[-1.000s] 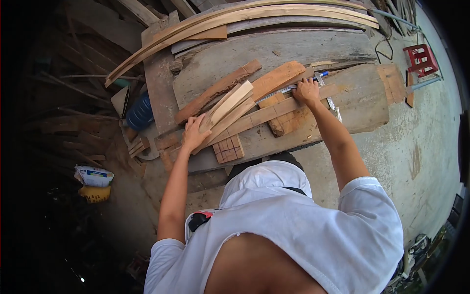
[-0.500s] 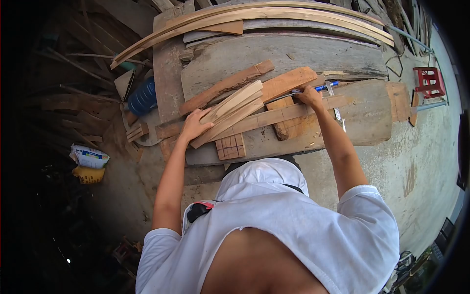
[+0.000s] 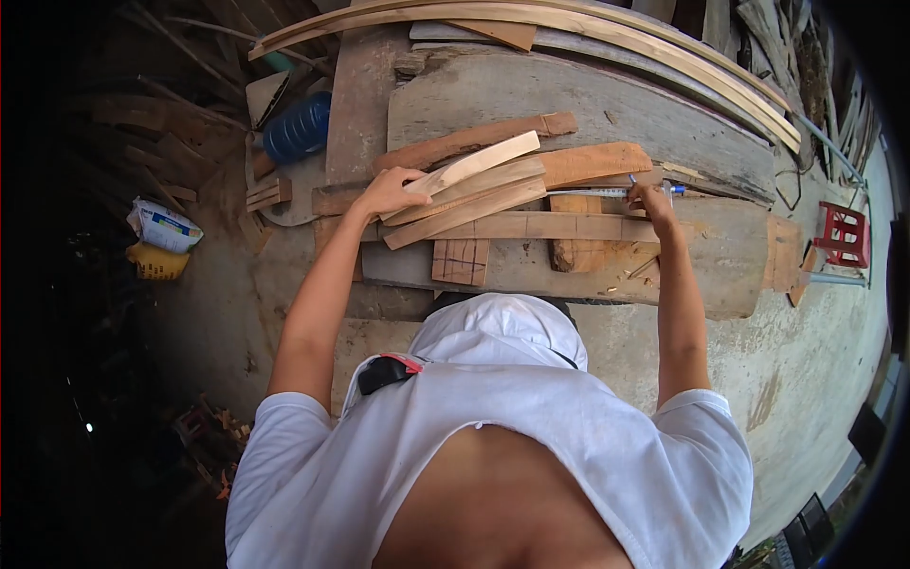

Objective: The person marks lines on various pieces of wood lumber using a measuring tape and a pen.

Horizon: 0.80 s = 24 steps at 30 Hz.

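My left hand (image 3: 391, 192) is closed around the left end of a pale wooden strip (image 3: 488, 163), the top one of a small fanned stack. Two more short strips lie against it, the nearest strip (image 3: 466, 214) slanting across a long marked batten (image 3: 569, 226). Over to the right, my right hand (image 3: 651, 203) has its fingers pinched on a slim blue pen-like stick (image 3: 633, 178). Beside those fingers lies a silver ruler-like blade (image 3: 597, 192), with a blue part (image 3: 678, 189) showing past the hand. Whether the hand also grips the blade is hidden.
Under the batten sit a block with dark lines (image 3: 461, 263) and another block (image 3: 575, 254). A rough-edged board (image 3: 474, 139) and an orange-brown board (image 3: 597, 163) lie behind. Long strips (image 3: 531, 11) span the back. A blue jug (image 3: 299, 128) stands left, a red stool (image 3: 843, 234) right.
The short strips have fanned apart, and my left hand has shifted onto the upper one. My right hand has moved right, and the silver blade now lies along the boards instead of across them.
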### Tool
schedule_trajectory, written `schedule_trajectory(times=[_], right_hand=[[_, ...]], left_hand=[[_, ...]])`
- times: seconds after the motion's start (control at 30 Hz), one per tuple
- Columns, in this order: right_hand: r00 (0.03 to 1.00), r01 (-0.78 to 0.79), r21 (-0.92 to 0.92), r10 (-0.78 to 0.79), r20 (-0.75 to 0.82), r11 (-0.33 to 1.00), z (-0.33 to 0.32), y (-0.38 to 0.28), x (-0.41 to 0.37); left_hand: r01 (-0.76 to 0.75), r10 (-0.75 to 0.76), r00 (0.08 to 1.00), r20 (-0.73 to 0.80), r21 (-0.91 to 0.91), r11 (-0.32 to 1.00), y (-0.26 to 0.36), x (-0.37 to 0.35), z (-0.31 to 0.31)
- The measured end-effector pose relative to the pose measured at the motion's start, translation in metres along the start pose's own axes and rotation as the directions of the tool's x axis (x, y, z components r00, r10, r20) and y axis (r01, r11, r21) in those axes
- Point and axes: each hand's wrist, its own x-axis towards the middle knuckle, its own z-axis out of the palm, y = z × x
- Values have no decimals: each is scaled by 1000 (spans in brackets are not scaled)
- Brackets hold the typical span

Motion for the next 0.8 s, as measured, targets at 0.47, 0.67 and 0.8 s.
schedule_trajectory(times=[0.47,0.67,0.8], right_hand=[[941,0,-753,-254,-222,658,21,1,-8],[868,-284,-639,-91,-488,715,55,4,19],[899,-308,-633,-1,-439,710,49,7,28]], left_hand=[[-22,23,998,-55,6,1000,-13,6,27],[-29,70,982,-176,229,973,-9,-1,31],[-52,98,969,-225,203,978,-25,-1,28]])
